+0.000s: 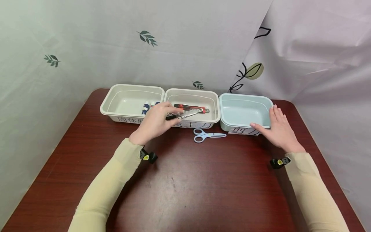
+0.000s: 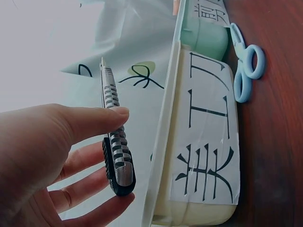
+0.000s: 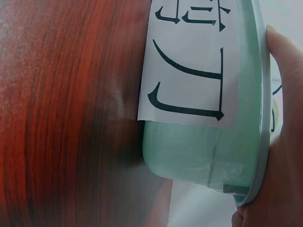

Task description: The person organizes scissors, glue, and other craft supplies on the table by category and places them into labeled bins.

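Note:
My left hand (image 1: 155,120) pinches a silver-and-black utility knife (image 1: 189,113) between thumb and fingers, over the front part of the middle white bin (image 1: 191,91). In the left wrist view the knife (image 2: 113,127) stands upright beside that bin's labelled front. Inside the middle bin lies a red-and-black utility knife (image 1: 186,106). My right hand (image 1: 279,130) rests with straight fingers on the front right corner of the light blue bin (image 1: 243,112), whose visible inside holds nothing. Light blue scissors (image 1: 213,135) lie on the table in front of the bins.
A left white bin (image 1: 127,100) holds several glue sticks (image 1: 146,108), partly hidden by my left hand. All three bins stand in a row at the back of the dark red table (image 1: 188,183). Paper labels (image 2: 208,127) face forward. A patterned curtain (image 1: 185,42) hangs behind.

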Motion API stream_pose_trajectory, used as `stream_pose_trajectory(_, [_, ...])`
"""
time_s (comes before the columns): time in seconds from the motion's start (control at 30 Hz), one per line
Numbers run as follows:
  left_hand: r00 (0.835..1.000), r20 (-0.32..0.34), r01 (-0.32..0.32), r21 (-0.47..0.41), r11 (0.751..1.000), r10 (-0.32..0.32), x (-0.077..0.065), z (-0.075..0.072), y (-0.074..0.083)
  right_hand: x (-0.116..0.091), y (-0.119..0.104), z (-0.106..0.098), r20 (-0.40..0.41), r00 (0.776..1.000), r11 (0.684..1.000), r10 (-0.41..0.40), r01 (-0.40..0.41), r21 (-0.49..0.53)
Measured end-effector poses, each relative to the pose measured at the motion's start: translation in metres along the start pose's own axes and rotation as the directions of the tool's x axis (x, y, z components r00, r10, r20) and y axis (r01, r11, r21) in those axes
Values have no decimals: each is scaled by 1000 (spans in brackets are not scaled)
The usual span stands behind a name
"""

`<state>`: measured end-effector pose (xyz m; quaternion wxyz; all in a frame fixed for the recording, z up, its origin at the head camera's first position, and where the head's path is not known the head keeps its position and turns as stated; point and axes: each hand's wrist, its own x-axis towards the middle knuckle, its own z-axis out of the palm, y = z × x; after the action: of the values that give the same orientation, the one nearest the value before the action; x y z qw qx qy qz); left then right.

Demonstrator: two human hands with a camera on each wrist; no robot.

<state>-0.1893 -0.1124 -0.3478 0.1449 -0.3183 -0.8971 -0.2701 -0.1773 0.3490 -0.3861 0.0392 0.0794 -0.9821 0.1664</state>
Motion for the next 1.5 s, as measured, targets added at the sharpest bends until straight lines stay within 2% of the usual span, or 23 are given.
stream_pose_trajectory(0.37, [999,33,28,0,1000,-28,15,-2,-5,1,0,0,1,1000,1000,1,-1,-1])
stream_pose_trajectory(0.7, [998,33,57,14,998,-57,40,-7,-12,1,1,0,9,1000,1000,9,-9,-5])
stream_pose_trajectory(1.03, [995,52,84,-11,996,-83,63,-12,-20,1,2,2,0,1000,1000,6,-6,-5])
stream_pose_trajectory(1.37, [992,61,110,-33,993,-108,77,-10,-24,1,2,2,1,1000,1000,4,-4,-12])
stream_pose_trajectory(1.5, [990,75,120,-35,992,-117,77,-3,-26,1,2,2,2,1000,1000,4,-4,-9])
